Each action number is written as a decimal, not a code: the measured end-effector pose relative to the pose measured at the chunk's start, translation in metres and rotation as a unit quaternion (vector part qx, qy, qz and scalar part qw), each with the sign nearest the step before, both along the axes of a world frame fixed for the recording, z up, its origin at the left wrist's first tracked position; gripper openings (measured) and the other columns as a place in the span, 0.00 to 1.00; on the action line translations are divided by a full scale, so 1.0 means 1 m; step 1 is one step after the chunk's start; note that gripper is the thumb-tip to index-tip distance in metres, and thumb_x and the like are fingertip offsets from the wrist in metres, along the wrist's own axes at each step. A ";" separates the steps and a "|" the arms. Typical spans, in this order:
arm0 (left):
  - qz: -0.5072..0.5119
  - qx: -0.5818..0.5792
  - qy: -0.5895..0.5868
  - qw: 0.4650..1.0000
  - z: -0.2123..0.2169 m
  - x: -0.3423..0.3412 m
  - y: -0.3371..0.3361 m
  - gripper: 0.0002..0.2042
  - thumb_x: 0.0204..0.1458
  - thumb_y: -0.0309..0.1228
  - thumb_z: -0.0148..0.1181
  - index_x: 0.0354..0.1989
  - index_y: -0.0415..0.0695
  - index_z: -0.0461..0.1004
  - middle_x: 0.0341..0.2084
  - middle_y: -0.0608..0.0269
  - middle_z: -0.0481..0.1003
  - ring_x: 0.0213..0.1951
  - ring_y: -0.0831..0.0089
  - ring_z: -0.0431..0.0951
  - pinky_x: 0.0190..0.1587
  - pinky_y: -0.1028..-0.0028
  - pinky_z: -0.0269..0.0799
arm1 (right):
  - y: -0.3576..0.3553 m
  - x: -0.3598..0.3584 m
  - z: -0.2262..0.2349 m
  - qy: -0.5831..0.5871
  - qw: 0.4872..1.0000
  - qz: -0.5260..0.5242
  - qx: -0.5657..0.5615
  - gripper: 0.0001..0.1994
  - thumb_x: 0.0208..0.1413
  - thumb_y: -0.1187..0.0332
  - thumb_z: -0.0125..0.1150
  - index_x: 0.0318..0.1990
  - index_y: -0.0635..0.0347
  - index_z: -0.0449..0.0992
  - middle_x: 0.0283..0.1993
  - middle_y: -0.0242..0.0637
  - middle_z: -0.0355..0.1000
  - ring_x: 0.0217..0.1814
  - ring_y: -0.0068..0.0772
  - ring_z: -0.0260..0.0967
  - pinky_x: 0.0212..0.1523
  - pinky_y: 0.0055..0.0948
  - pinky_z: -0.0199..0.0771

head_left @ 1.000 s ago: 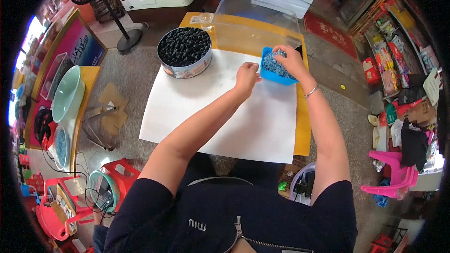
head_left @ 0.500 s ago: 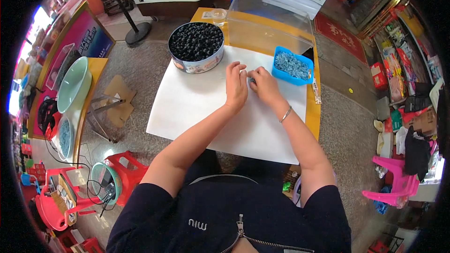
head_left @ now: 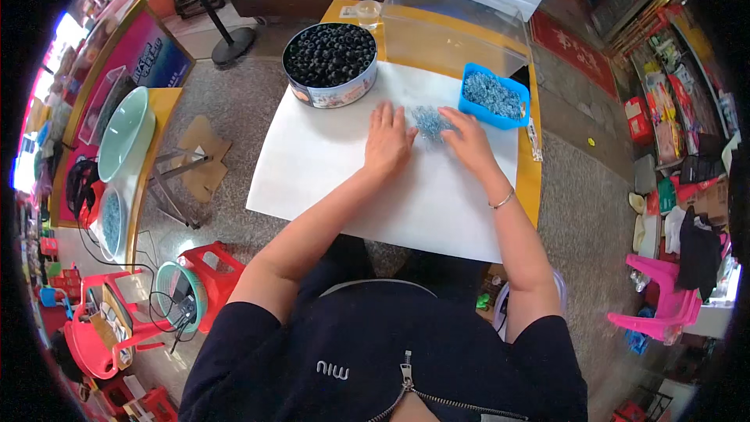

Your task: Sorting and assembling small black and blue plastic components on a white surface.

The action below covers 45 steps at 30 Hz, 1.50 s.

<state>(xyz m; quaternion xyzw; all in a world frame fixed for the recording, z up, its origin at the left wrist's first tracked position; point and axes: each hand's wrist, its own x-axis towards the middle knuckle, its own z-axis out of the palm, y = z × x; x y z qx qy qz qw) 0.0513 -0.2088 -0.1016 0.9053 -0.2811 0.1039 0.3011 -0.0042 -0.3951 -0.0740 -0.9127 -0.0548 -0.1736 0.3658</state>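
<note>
A patch of small blue-clear pieces (head_left: 429, 123) lies spread on the white sheet (head_left: 336, 180); they are too small to name. Flat on the sheet just left of the patch rests my left hand (head_left: 387, 141), fingers stretched out. My right hand (head_left: 469, 142) is at the patch's right edge, fingers apart and touching or just above the pieces. Neither hand holds anything I can see. Behind my right hand stands a blue plastic tub (head_left: 500, 119) full of similar pieces. A round tin (head_left: 336, 96) filled with black round pieces sits at the far left of the sheet.
A clear plastic box (head_left: 457, 27) and a small clear cup (head_left: 367, 13) stand at the table's back. To the left is a side table with a pale green basin (head_left: 126, 134). Red stools (head_left: 215, 277) and a pedestal fan (head_left: 233, 45) stand on the floor.
My hands have parted, the right moving right and the left slightly left. Blue pieces now show spread on the sheet between them. The right fingers have opened from a closed grip.
</note>
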 end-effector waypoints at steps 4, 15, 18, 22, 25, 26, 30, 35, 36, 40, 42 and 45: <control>-0.065 -0.056 -0.007 0.996 -0.003 -0.007 -0.016 0.21 0.57 0.33 0.51 0.56 0.32 0.63 0.60 0.36 0.57 0.64 0.45 0.53 0.67 0.53 0.45 | -0.005 -0.015 -0.005 0.035 0.982 -0.077 0.168 0.17 0.53 0.77 0.51 0.51 0.61 0.73 0.54 0.46 0.71 0.59 0.42 0.67 0.58 0.32 0.65; -0.051 -0.135 0.002 0.990 0.002 -0.012 0.010 0.16 0.55 0.26 0.51 0.53 0.38 0.66 0.59 0.43 0.60 0.61 0.48 0.58 0.63 0.60 0.55 | 0.001 -0.095 0.003 0.056 0.962 -0.252 0.089 0.07 0.52 0.76 0.56 0.39 0.62 0.76 0.38 0.39 0.70 0.38 0.35 0.68 0.40 0.29 0.69; -0.049 -0.188 0.034 0.980 0.006 -0.026 0.023 0.15 0.55 0.25 0.52 0.52 0.40 0.67 0.58 0.45 0.62 0.55 0.48 0.66 0.57 0.62 0.63 | 0.013 -0.119 0.004 0.097 0.965 -0.230 0.084 0.06 0.50 0.75 0.60 0.37 0.62 0.76 0.35 0.38 0.69 0.38 0.36 0.67 0.39 0.30 0.69; -0.047 -0.223 0.083 0.970 0.016 -0.032 0.029 0.13 0.54 0.24 0.52 0.49 0.40 0.69 0.55 0.46 0.64 0.53 0.49 0.68 0.55 0.62 0.65 | 0.012 -0.124 -0.011 0.039 0.982 -0.183 0.037 0.05 0.49 0.73 0.61 0.34 0.62 0.75 0.33 0.39 0.67 0.37 0.38 0.66 0.39 0.32 0.68; -0.030 -0.237 0.086 0.967 0.015 -0.032 0.035 0.12 0.54 0.24 0.53 0.47 0.41 0.70 0.53 0.48 0.65 0.53 0.50 0.68 0.54 0.62 0.66 | 0.016 -0.113 -0.003 0.047 0.981 -0.175 0.065 0.04 0.49 0.73 0.61 0.32 0.62 0.74 0.32 0.39 0.66 0.37 0.39 0.66 0.39 0.33 0.68; -0.028 -0.234 0.059 0.970 0.006 -0.031 0.036 0.12 0.54 0.24 0.53 0.47 0.41 0.70 0.53 0.48 0.65 0.52 0.51 0.68 0.53 0.62 0.67 | 0.020 -0.107 0.001 0.051 0.981 -0.170 0.077 0.04 0.50 0.73 0.60 0.32 0.63 0.73 0.32 0.39 0.66 0.37 0.40 0.65 0.39 0.33 0.68; -0.030 -0.243 0.031 0.969 0.013 -0.028 0.041 0.12 0.51 0.23 0.55 0.45 0.42 0.71 0.50 0.50 0.67 0.50 0.52 0.70 0.51 0.63 0.68 | 0.023 -0.082 -0.002 -0.008 0.987 -0.158 0.010 0.04 0.51 0.73 0.58 0.33 0.63 0.74 0.33 0.40 0.67 0.38 0.41 0.65 0.41 0.34 0.67; 0.029 -0.213 -0.056 0.975 0.041 0.008 0.076 0.11 0.49 0.24 0.59 0.42 0.42 0.72 0.46 0.53 0.70 0.51 0.52 0.68 0.53 0.61 0.64 | 0.027 -0.075 -0.017 -0.022 0.984 -0.175 -0.003 0.07 0.53 0.74 0.56 0.39 0.64 0.74 0.34 0.40 0.67 0.40 0.40 0.66 0.42 0.34 0.67; 0.043 -0.175 -0.094 0.979 0.048 0.022 0.086 0.12 0.48 0.24 0.60 0.42 0.43 0.72 0.46 0.54 0.71 0.51 0.53 0.68 0.54 0.61 0.63 | 0.029 -0.075 -0.018 -0.017 0.982 -0.189 0.006 0.07 0.53 0.75 0.56 0.40 0.64 0.74 0.34 0.40 0.67 0.40 0.40 0.66 0.41 0.33 0.67; 0.075 -0.027 -0.240 0.967 0.056 0.071 0.112 0.14 0.44 0.29 0.64 0.41 0.46 0.75 0.42 0.63 0.74 0.47 0.60 0.70 0.52 0.60 0.59 | 0.028 -0.077 -0.017 -0.023 0.976 -0.204 0.073 0.07 0.54 0.75 0.55 0.40 0.65 0.74 0.35 0.40 0.68 0.39 0.38 0.67 0.40 0.32 0.68; 0.029 0.015 -0.228 0.973 0.056 0.085 0.119 0.09 0.43 0.29 0.64 0.35 0.47 0.76 0.35 0.65 0.74 0.44 0.63 0.70 0.51 0.62 0.60 | 0.025 -0.077 -0.021 -0.031 0.975 -0.205 0.079 0.07 0.54 0.75 0.54 0.39 0.64 0.74 0.35 0.40 0.69 0.38 0.37 0.68 0.39 0.32 0.68; -0.005 0.020 -0.225 0.974 0.051 0.094 0.117 0.03 0.42 0.29 0.64 0.26 0.48 0.77 0.26 0.68 0.73 0.37 0.66 0.71 0.48 0.64 0.62 | 0.025 -0.077 -0.023 -0.029 0.976 -0.209 0.057 0.06 0.53 0.76 0.54 0.38 0.64 0.75 0.35 0.39 0.69 0.39 0.37 0.68 0.40 0.31 0.68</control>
